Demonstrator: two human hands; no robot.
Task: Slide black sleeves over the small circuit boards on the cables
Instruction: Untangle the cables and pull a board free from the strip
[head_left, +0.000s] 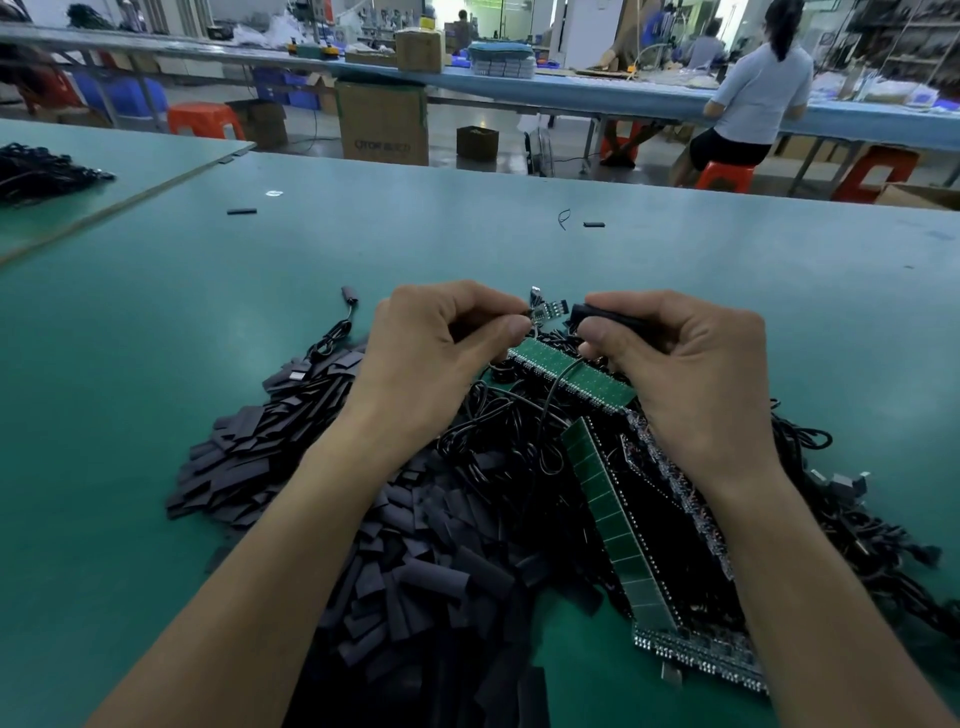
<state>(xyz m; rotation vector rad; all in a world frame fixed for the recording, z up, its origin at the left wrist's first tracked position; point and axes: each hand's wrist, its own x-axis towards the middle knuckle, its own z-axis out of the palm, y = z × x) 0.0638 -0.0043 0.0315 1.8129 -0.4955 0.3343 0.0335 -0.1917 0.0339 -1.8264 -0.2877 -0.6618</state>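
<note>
Head camera: your left hand (436, 364) clamps thumb and forefinger on the cable (527, 312) just behind the small circuit board (545, 309), so the board juts bare from your fingers (514, 328) toward your right hand (691, 379). That hand's fingers (597, 332) are closed around a black sleeve (610, 317), its open mouth right at the board's free end, a hold that seems meant to keep both in line for the slide. Below your fingers on the table (156, 364), the pile of loose sleeves (415, 551) sits under the left wrist and the tangle of cables (498, 436) and green board panels (571, 376) under the right, apparently within easy reach.
</note>
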